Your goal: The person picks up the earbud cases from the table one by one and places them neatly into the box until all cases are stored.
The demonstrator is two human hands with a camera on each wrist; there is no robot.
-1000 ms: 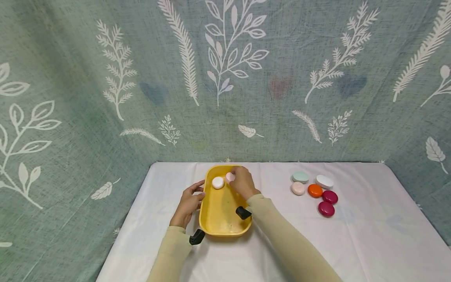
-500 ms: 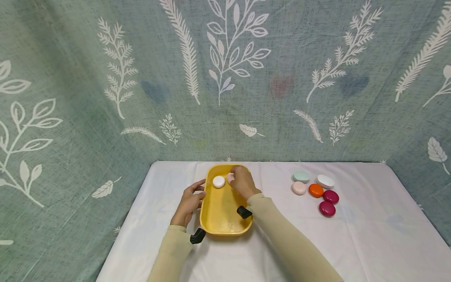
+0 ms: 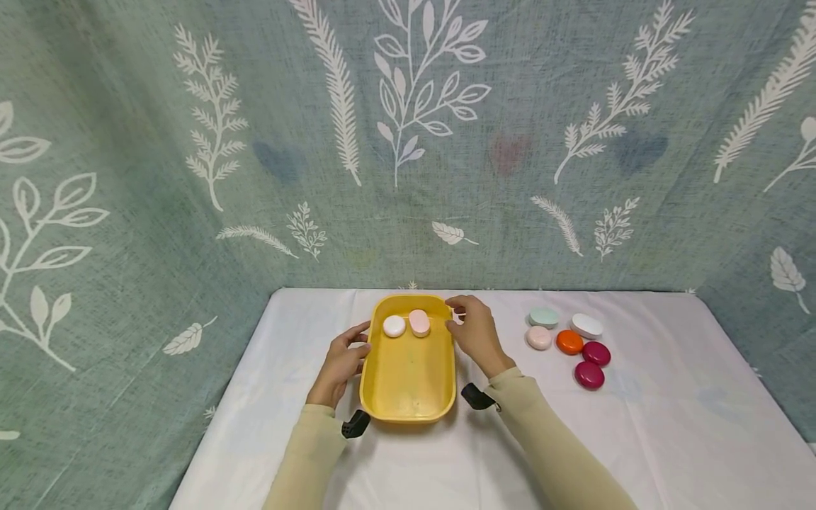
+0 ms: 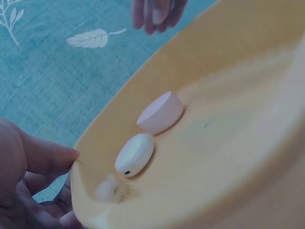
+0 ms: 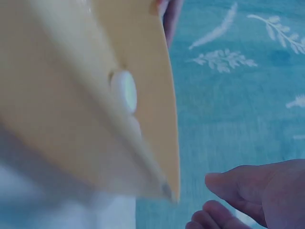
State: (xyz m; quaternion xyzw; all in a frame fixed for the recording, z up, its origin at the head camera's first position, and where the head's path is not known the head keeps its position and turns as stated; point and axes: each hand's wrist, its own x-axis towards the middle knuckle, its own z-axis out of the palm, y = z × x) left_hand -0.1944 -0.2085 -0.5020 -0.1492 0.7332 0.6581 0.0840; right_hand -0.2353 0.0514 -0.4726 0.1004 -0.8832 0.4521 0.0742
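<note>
In the head view, a yellow plastic tray point(image 3: 408, 382) lies lengthwise on the table. Near its far end are a white round bar of soap point(image 3: 394, 326) and, just right of it, a pink oval bar of soap point(image 3: 418, 322). The left hand point(image 3: 341, 365) rests its fingertips against the tray's left wall, one fingertip right at the rim in the left wrist view. Close to the tray's far right rim, the right hand point(image 3: 478, 329) holds nothing, its fingers loosely bent. The right wrist view shows its thumb point(image 5: 233, 183) apart from the tray.
Right of the tray sits a loose group of soap bars: mint green point(image 3: 543, 317), pale pink point(image 3: 539, 338), white point(image 3: 586, 326), orange point(image 3: 569, 342) and two dark red ones, one of them point(image 3: 589, 375) nearest. A leaf-patterned green cloth point(image 3: 408, 212) hangs behind the white-covered table point(image 3: 669, 425).
The right hand has let go of the pink soap bar in the tray and moved right, out past the rim. The left hand stays at the left wall.
</note>
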